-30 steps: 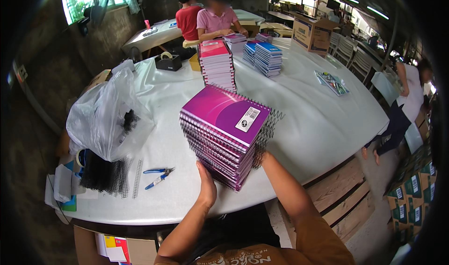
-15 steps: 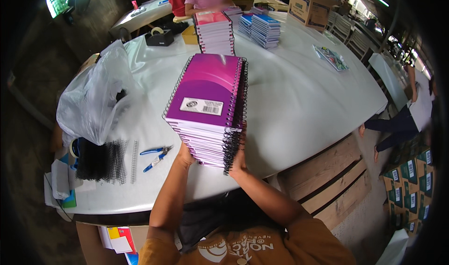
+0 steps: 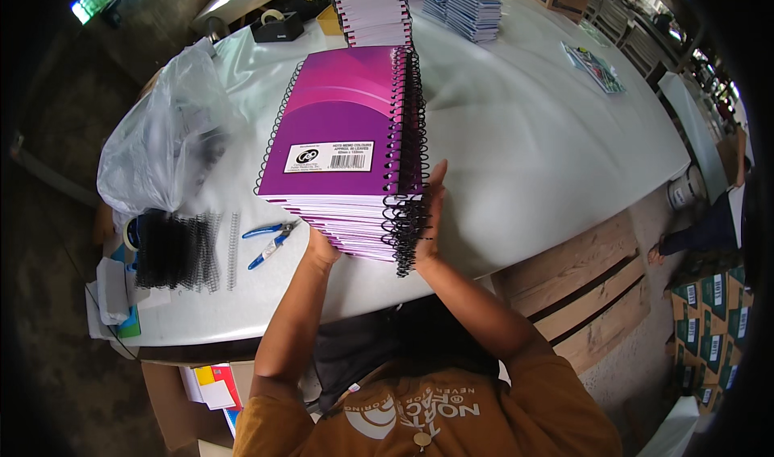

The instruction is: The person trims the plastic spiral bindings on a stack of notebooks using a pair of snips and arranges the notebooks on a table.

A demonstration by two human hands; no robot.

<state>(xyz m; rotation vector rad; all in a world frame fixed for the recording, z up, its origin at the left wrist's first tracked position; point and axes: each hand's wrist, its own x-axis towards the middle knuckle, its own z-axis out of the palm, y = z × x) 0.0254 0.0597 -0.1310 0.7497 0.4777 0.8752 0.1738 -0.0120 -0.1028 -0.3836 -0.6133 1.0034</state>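
Note:
A tall stack of spiral-bound notebooks point(image 3: 326, 130) with purple and pink covers stands in front of me, black wire coils point(image 3: 405, 223) sticking out along its right side. At its lower left corner is my left hand point(image 3: 324, 247), whose fingers are hidden by the stack. My right hand point(image 3: 434, 215) lies along the right side beside the coils, its fingers stretched out and pointing away from me. Left of the stack, pliers with blue handles point(image 3: 268, 243) lie on the white-covered table point(image 3: 532, 159), near a bunch of loose black coils point(image 3: 173, 251).
Behind stands another notebook stack point(image 3: 372, 14), with blue notebooks point(image 3: 473, 12) to its right. A clear plastic bag point(image 3: 165, 135) and a tape dispenser point(image 3: 276, 27) are on the left. A wooden pallet point(image 3: 576, 288) lies right of the table; a person point(image 3: 709, 223) is beyond it.
My view has tipped down and nearer. The purple stack sits slightly farther from me against the pliers. My right hand's fingers have come out from behind the coils and straightened.

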